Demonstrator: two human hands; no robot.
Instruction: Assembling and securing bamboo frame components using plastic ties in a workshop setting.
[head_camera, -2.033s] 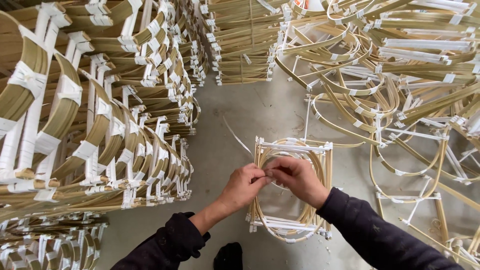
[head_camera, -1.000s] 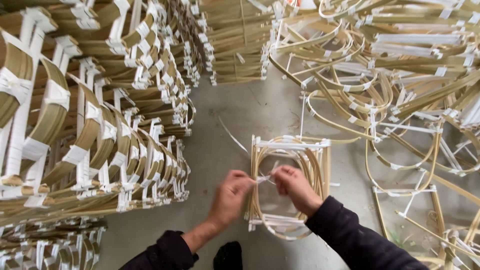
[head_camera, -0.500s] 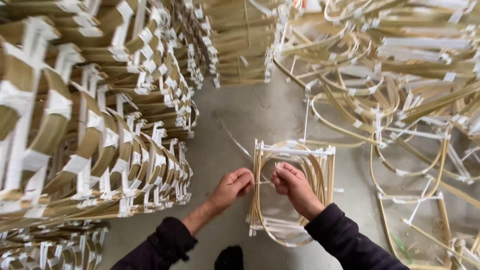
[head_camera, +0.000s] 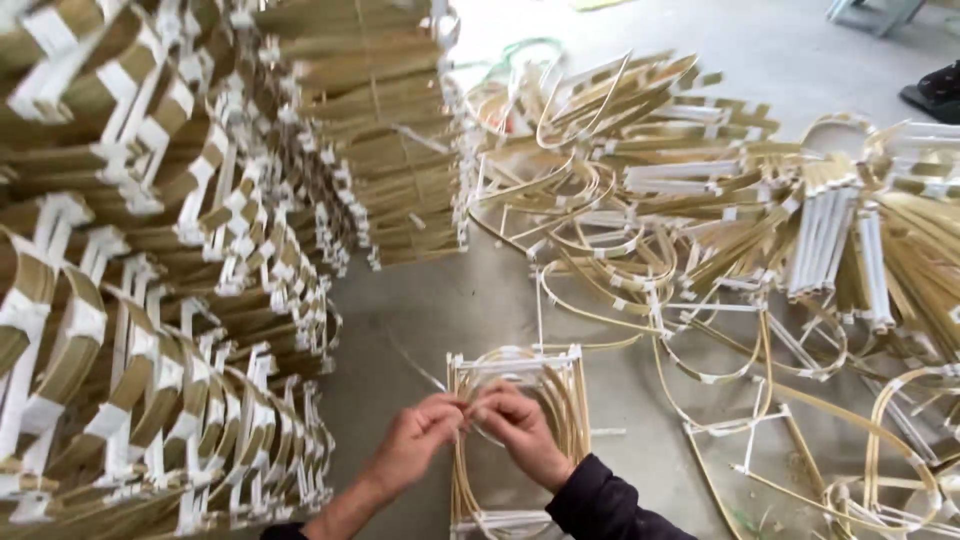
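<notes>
A small stack of bent bamboo-strip frames (head_camera: 560, 400) with white cross pieces lies on the concrete floor right below me. My left hand (head_camera: 418, 443) and my right hand (head_camera: 520, 430) meet over its left edge, fingertips pinched together on the strips there. Whether a thin tie is between the fingers is too small to tell. Dark sleeves cover both forearms.
Tall stacks of finished bamboo frames (head_camera: 130, 300) fill the left side, and another stack (head_camera: 385, 130) stands at the back. Loose curved strips and frames (head_camera: 720, 230) are strewn over the floor on the right. A dark shoe (head_camera: 935, 90) shows at the far right edge.
The hands stayed over the frame stack, parting slightly and closing together again at its left edge. The view tilted up, showing more of the floor and loose pile beyond.
</notes>
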